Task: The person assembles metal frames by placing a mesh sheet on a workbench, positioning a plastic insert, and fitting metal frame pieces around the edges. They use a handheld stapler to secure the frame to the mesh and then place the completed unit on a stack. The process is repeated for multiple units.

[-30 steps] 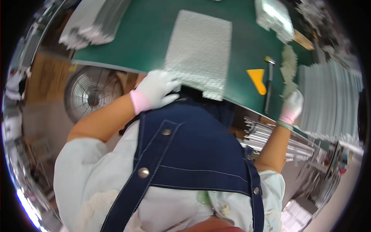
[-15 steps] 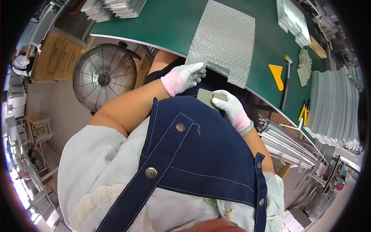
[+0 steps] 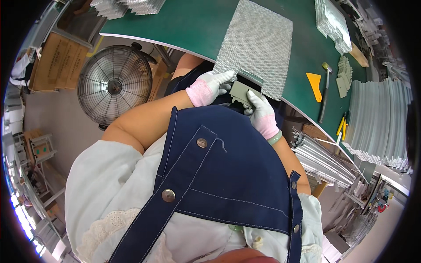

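A silver mesh sheet (image 3: 258, 44) with a notch in its near edge lies on the green table, its near end overhanging the edge. My left hand (image 3: 209, 88), in a white glove with a pink cuff, is closed around the sheet's near left corner, with fingers above and below it. My gloved right hand (image 3: 263, 115) grips a flat grey-green plastic piece (image 3: 242, 92), thumb on top. Small tabs show along the piece's lower edge. It is tilted just in front of the notch, close to my left fingertips; whether it touches the sheet I cannot tell.
On the green table (image 3: 188, 26) lie a yellow scraper (image 3: 314, 85), a hammer (image 3: 325, 92), yellow-handled pliers (image 3: 342, 126), stacked grey-green pieces (image 3: 344, 76) and a pile of silver strips (image 3: 379, 120). More mesh sheets (image 3: 332, 24) are stacked behind. A floor fan (image 3: 115, 87) stands at left.
My right hand has moved up toward the notch with the plastic piece, turning it so its tabbed edge shows. The left hand stays at the sheet's corner.
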{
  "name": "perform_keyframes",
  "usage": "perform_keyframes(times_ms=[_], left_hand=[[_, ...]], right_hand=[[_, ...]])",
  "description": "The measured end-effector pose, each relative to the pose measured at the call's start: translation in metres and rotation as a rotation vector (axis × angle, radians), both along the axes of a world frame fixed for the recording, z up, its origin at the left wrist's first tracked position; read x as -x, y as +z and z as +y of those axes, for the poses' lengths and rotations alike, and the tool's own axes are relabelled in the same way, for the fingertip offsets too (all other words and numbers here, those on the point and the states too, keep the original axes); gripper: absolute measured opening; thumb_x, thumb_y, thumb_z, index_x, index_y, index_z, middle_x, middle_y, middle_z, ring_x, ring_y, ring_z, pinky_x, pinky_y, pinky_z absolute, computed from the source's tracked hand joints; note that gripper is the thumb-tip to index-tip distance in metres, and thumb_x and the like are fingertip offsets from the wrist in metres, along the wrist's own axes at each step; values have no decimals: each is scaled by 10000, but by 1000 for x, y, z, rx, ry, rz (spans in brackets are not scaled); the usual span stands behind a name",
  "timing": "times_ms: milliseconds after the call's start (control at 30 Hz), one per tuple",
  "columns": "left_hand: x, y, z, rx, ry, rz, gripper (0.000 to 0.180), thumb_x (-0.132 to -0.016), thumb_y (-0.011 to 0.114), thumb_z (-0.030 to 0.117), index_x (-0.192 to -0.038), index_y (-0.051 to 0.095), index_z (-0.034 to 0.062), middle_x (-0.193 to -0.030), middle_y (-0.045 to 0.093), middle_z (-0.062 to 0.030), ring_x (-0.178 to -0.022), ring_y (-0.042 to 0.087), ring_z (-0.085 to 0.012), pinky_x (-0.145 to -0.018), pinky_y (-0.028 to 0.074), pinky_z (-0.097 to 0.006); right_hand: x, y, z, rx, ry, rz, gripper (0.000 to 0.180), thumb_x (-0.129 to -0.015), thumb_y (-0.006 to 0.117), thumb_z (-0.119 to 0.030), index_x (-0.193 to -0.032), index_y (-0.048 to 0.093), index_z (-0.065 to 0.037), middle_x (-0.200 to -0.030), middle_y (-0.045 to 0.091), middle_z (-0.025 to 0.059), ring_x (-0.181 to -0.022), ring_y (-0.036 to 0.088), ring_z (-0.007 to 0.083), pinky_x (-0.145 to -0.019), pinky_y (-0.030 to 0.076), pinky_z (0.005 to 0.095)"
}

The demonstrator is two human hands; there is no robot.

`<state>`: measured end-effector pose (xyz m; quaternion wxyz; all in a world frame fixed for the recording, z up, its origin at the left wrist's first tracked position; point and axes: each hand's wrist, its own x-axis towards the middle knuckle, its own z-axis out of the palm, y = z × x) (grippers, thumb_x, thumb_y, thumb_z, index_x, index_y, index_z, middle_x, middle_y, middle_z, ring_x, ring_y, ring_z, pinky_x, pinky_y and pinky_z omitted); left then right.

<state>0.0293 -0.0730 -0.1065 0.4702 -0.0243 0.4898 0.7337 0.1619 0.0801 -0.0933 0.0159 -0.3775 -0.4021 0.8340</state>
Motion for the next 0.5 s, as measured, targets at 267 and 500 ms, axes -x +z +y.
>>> perform_keyframes(times_ms=[267, 500], left_hand=[[3, -10, 0, 21, -29, 8, 226, -982, 638, 273, -1056, 673, 62, -986, 684, -40, -849, 606, -115, -813, 502, -286], [-3, -3, -2, -261, -70, -146, 359, -978, 632, 335, -1170, 628, 31, -1034, 673, -54, -905, 622, -121, -825, 508, -289]], right_hand=[[2, 7, -2, 8, -14, -7, 250, -919, 704, -146, -1090, 572, -21, -910, 618, 58, -657, 537, 90, -507, 423, 187], [8, 4, 0, -16, 46, 43, 219, -927, 699, -173, -1038, 615, -3, -844, 622, 43, -612, 517, 82, -499, 404, 185]])
